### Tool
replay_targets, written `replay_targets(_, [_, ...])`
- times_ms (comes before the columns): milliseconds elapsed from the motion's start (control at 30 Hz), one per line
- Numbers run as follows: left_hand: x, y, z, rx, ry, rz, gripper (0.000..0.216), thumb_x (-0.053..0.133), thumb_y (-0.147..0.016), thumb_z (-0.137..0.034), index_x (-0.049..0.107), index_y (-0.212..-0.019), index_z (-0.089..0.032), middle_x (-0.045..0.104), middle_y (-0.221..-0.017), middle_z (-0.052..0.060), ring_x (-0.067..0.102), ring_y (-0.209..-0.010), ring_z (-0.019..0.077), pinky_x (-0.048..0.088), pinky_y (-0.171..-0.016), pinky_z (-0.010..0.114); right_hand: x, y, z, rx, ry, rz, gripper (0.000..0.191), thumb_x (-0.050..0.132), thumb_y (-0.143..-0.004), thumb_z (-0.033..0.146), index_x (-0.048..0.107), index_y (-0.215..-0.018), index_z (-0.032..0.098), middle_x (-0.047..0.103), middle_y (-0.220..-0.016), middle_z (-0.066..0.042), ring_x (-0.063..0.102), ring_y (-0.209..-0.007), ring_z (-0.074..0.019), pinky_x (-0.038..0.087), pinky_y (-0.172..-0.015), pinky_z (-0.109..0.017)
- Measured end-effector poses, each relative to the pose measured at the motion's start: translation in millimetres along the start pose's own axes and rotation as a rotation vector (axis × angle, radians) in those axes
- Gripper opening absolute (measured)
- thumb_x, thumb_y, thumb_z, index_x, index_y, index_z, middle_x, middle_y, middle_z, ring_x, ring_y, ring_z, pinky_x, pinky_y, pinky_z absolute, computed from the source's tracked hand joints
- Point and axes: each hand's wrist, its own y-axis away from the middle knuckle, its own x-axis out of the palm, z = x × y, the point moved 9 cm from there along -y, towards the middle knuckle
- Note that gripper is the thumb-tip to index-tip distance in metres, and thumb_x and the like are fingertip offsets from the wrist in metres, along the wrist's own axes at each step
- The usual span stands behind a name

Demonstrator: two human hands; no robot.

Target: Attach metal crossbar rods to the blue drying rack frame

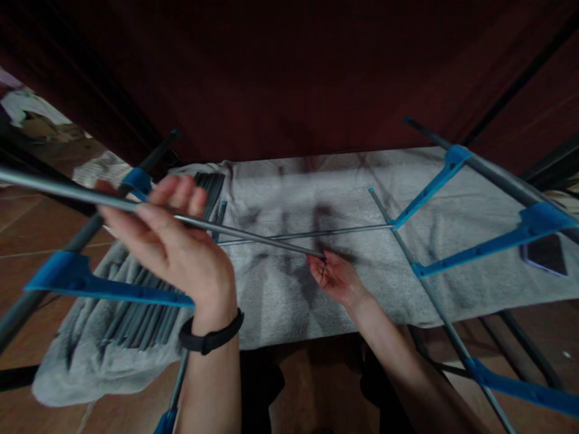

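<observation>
A thin grey metal rod (pixel 253 236) slants across the view from the upper left down to the middle. My left hand (pixel 185 247), with a black band on the wrist, holds it between thumb and fingers, palm up. The rod's lower right end is pinched in the fingertips of my right hand (pixel 337 280). Behind it, another metal rod (pixel 344 231) runs crosswise, its right end at the right side of a frame of grey tubes. Blue plastic brackets (pixel 479 247) join the tubes on the right; a similar blue bracket (pixel 108 286) passes behind my left wrist.
A grey towel-like cloth (pixel 289 307) covers the low surface under the frame. Several loose grey rods (pixel 140 313) lie on its left part. A phone-like dark object (pixel 547 253) rests at the right. A dark red panel (pixel 289 78) stands behind; tiled floor (pixel 27 235) shows at left.
</observation>
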Motion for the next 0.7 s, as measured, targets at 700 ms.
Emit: replay_targets(700, [69.1,78.7,26.2,0.194,-0.588,0.737,0.040,0.050,-0.104,-0.053,0.072,-0.099,-0.020,0.070,-0.080,0.003,0.065,-0.075,0.0166,0.045,-0.070,0.029,-15.3,18.6,101.8,-0.424,0.368,-0.156,0.024,0.055,-0.082,0.000,0.067,-0.090,0.018,0.080,-0.087,-0.006,0.060,-0.048,-0.0084,0.051,-0.046,-0.017])
